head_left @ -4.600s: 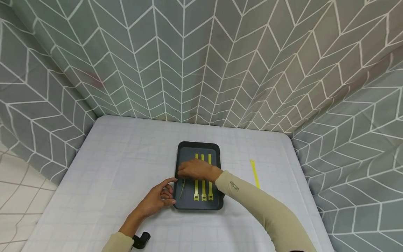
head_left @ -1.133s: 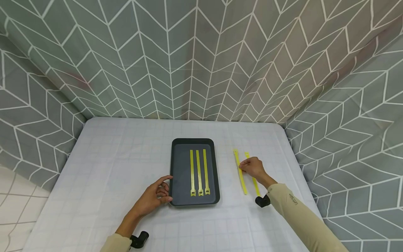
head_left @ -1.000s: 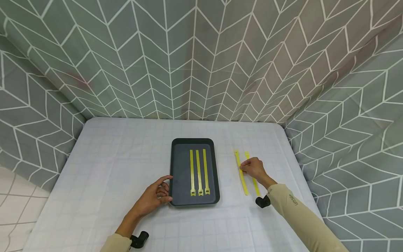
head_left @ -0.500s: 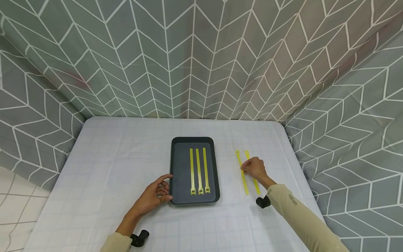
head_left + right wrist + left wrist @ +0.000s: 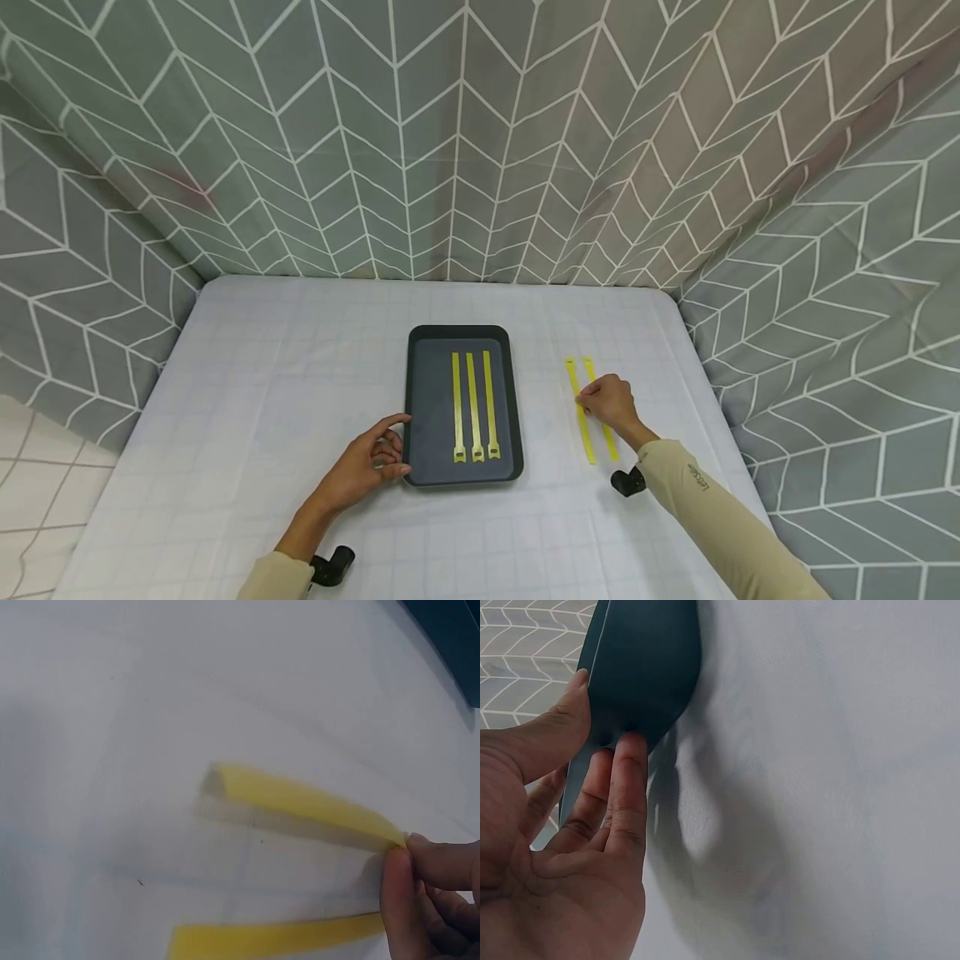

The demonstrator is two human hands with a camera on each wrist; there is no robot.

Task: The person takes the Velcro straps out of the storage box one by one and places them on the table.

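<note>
Grey curtain [image 5: 465, 142] with white chevron lines encloses the back and both sides of a white-covered counter [image 5: 262, 400]; the cloth carries a faint grid. The counter's rounded far corners sit at upper left and upper right of the white area, and a pale tiled floor shows at the lower left frame edge.

Dark tray [image 5: 421, 400] at frame centre holds three yellow straps [image 5: 473, 406] lying parallel, heads toward the bottom. Open cloth lies left of the tray, and there is a narrower strip between the tray and the right counter edge.

Left hand [image 5: 365, 468] rests at the tray's lower-left corner, thumb on the rim and straight fingers against its side (left wrist view), nothing curled round it.

Right hand [image 5: 611, 402], right of centre, pinches a yellow strap [image 5: 580, 406] between thumb and fingertips; the right wrist view shows the strap's near part lifted off the cloth. A second yellow strap [image 5: 600, 412] lies flat just beside it, partly under the hand.

Versus 4.6 s ago: the right hand was over the tray with one strap on the cloth; now two lie there and three in the tray. Over the last second the pinched strap has edged right, toward its neighbour.

Small dark lettering on the right sleeve [image 5: 697, 479], unreadable.
</note>
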